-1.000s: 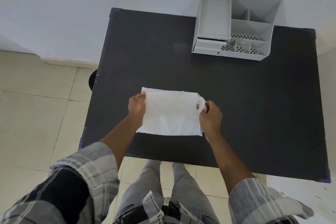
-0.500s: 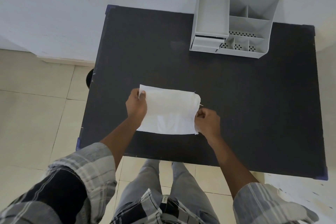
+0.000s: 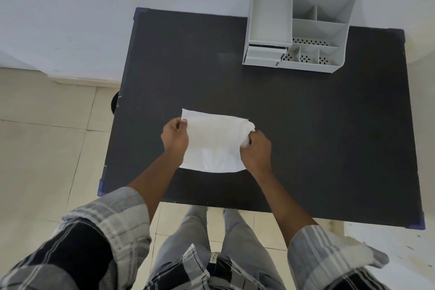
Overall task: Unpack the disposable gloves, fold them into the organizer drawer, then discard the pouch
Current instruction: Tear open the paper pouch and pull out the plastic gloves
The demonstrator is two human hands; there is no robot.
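Observation:
A flat white pouch [image 3: 213, 141] lies near the front middle of the black table [image 3: 317, 136]. My left hand [image 3: 175, 135] pinches its left edge, thumb on top. My right hand [image 3: 256, 150] grips the pouch's right edge, which is crumpled and curled under the fingers. No gloves show outside the pouch. The grey organizer [image 3: 299, 28] stands at the table's far right edge against the wall; its small drawer [image 3: 264, 54] sits at the lower left of its front and looks closed or nearly so.
A white wall runs behind the table. Beige floor tiles lie to the left and in front. A dark round object [image 3: 114, 105] peeks out under the table's left edge. My legs stand at the front edge.
My right hand has slid down and inward along the pouch's right edge, bunching it. The left hand keeps its hold. The camera has shifted slightly.

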